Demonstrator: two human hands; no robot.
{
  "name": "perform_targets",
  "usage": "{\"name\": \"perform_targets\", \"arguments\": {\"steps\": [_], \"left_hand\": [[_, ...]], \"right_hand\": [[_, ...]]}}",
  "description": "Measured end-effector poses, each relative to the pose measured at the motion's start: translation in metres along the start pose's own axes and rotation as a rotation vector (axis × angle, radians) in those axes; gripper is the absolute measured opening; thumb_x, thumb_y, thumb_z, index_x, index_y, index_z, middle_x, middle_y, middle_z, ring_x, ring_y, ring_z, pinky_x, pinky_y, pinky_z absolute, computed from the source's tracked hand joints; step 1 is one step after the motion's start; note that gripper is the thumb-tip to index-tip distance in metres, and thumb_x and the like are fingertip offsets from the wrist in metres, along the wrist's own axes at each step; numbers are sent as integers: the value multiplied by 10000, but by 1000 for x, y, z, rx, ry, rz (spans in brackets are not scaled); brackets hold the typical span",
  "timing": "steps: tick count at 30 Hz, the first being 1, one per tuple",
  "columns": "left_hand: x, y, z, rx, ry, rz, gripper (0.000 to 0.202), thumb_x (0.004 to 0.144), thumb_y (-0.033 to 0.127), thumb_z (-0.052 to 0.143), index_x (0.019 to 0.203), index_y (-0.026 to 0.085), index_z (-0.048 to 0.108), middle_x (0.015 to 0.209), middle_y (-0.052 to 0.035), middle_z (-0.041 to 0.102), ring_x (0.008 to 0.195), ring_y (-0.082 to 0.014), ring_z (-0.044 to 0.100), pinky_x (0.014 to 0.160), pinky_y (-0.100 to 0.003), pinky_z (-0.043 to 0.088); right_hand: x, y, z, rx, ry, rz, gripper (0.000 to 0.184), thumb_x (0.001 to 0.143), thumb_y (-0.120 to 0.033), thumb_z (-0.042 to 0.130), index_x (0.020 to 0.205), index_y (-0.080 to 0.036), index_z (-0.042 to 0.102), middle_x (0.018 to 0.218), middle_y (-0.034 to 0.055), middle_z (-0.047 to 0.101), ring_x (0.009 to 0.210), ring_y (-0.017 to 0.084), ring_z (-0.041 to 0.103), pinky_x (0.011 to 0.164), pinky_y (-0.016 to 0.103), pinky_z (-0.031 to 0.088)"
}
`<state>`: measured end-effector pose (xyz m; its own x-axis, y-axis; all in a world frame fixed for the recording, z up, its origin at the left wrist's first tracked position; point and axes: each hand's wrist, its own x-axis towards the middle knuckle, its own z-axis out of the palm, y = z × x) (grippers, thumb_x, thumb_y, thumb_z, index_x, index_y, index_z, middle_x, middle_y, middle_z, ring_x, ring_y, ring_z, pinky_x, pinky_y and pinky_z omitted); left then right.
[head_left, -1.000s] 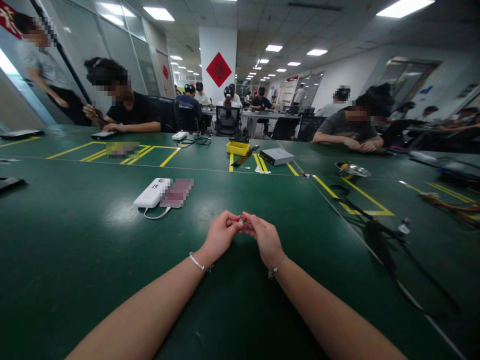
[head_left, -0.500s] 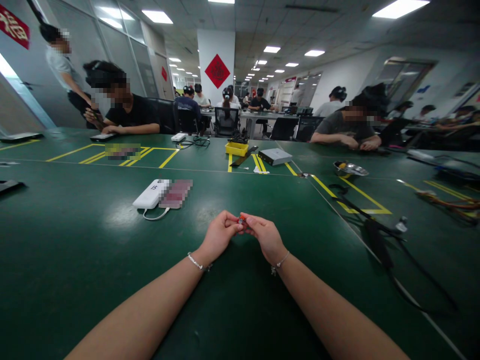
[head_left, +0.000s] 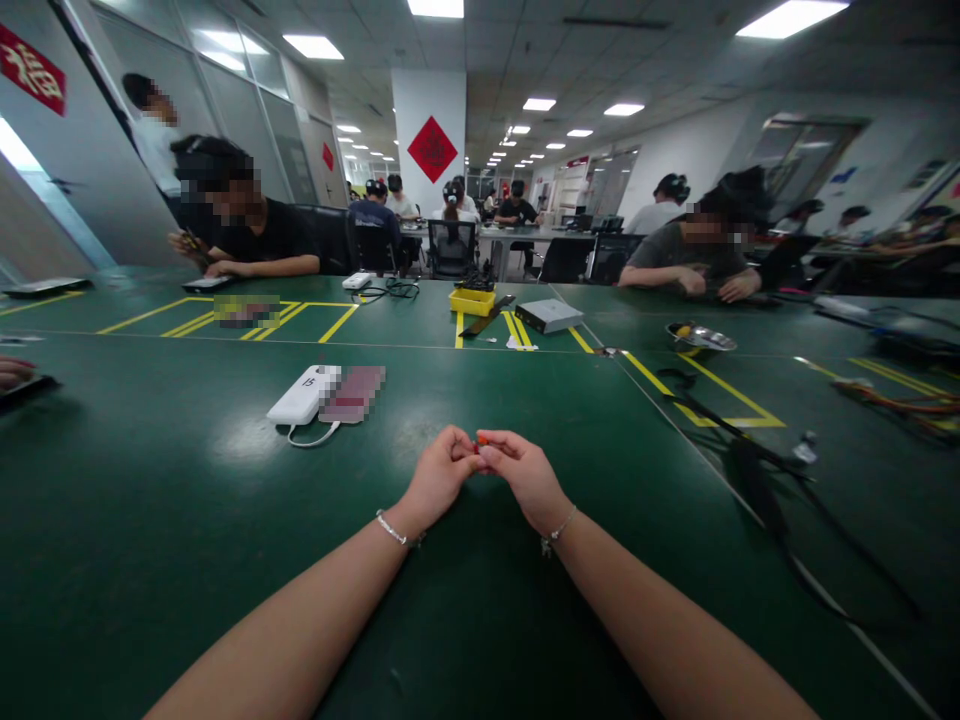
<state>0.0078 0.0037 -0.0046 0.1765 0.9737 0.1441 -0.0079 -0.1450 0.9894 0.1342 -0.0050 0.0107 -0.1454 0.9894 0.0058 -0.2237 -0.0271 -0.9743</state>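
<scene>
Both hands meet over the green table (head_left: 247,560), fingertips pinched together around a small orange-red piece (head_left: 481,439). My left hand (head_left: 441,473) is closed on it from the left, thumb and fingers pressed in. From the other side my right hand (head_left: 525,475) is closed on the same piece, its thumb close to the left thumb. Most of the piece is hidden behind the fingers, and its kind is too small to make out. Each wrist wears a thin silver bracelet.
A white power bank (head_left: 305,394) with a short cable lies beyond my left hand, beside a blurred-out flat object. Farther back are a yellow tray (head_left: 472,301), a grey box (head_left: 550,315) and a metal dish (head_left: 701,337). Black cables (head_left: 757,480) run along the right. People sit opposite.
My right thumb and fingers have shifted over the small piece, covering more of it. At the far left edge, another person's hand has come into view.
</scene>
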Motion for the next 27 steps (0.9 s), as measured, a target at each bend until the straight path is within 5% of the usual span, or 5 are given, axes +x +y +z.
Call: {"name": "perform_targets", "arguments": {"steps": [5,10,15,22,27], "left_hand": [[2,-5,-1,35,-111,-14,264,649,163,611,811,181,404,702,8,628,675,-120,605,630,-238,446],[0,-4,-7,353,-87,47,206,718,208,541,904,195,452,883,-38,646,822,-150,592,768,-309,427],[2,-4,-15,616,21,55,156,714,228,522,868,204,517,890,-46,635,868,-202,567,786,-346,400],[2,-3,-17,847,25,38,180,733,263,492,883,193,564,907,-60,607,893,-208,542,790,-326,399],[2,-3,-17,887,15,61,194,740,271,485,895,199,577,913,-59,614,901,-208,539,797,-322,402]], "right_hand": [[12,-7,-26,-297,64,-96,227,638,-307,592,816,-168,617,738,34,649,693,146,582,673,291,437],[26,-29,-120,-1021,471,-54,219,708,-322,478,834,-208,617,765,34,643,700,169,565,635,292,405],[17,-38,-198,-1272,754,227,255,723,-321,431,876,-212,603,839,68,635,750,196,570,637,300,406],[5,-28,-222,-1465,869,295,335,706,-332,392,842,-172,653,889,174,599,834,301,557,627,388,427],[2,-29,-212,-1445,1010,253,411,728,-336,375,1019,-137,585,1020,206,559,949,334,513,719,456,417]]}}
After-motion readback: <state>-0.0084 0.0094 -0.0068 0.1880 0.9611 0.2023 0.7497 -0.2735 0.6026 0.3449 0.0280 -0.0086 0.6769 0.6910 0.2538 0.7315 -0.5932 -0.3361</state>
